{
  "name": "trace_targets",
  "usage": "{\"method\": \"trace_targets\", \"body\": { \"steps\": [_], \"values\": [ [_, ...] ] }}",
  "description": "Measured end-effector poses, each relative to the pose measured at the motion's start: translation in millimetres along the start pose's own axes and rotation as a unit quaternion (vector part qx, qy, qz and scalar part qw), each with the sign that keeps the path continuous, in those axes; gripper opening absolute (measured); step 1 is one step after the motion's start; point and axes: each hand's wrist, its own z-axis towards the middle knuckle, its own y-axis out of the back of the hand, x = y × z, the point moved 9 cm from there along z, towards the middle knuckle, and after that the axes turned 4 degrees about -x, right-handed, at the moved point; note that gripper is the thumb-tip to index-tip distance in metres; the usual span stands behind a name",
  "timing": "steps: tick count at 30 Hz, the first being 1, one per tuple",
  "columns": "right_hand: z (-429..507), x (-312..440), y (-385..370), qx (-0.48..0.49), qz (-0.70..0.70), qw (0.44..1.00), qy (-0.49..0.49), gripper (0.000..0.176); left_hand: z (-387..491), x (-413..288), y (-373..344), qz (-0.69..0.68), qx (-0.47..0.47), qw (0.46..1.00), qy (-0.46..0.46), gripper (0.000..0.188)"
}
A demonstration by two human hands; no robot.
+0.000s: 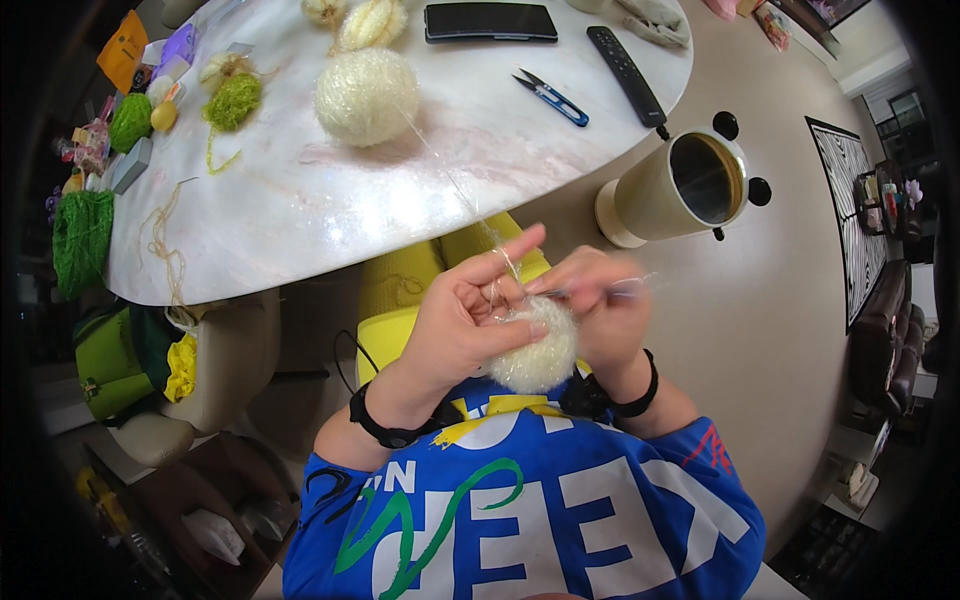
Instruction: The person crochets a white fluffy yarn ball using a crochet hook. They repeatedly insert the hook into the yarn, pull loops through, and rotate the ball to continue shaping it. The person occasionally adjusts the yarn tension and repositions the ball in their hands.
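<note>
My left hand (465, 315) holds a fuzzy cream crocheted piece (536, 356) between thumb and fingers, with cream yarn looped round its raised index finger. Close beside it on the right, my right hand (607, 304), blurred, grips a thin tool, seemingly a crochet hook (555, 293), at the top edge of the piece. From my left hand the strand of yarn (448, 171) runs up to a cream yarn ball (366, 97) on the marble-patterned table. Thread snips (553, 97) with blue handles lie to the right of the ball.
The table edge (360, 264) curves beyond my hands. On the table are a black phone (491, 22), a remote control (627, 76), green yarn (232, 101) and a tan thread with a needle (165, 240). A bin (667, 187) stands at the right, a chair (232, 367) at the left.
</note>
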Motion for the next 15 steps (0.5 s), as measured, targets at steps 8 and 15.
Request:
{"method": "trace_targets", "body": {
  "steps": [8, 15],
  "values": [
    [-1, -13, 15, -0.037, 0.163, 0.985, -0.045, 0.016, -3, 1, -6, -0.064, 0.082, 0.990, 0.095, 0.076],
    [-3, -10, 2, 0.033, -0.032, 0.996, -0.070, 0.016, -1, -2, -6, 0.033, 0.033, 0.999, 0.000, 0.070]
  ]
}}
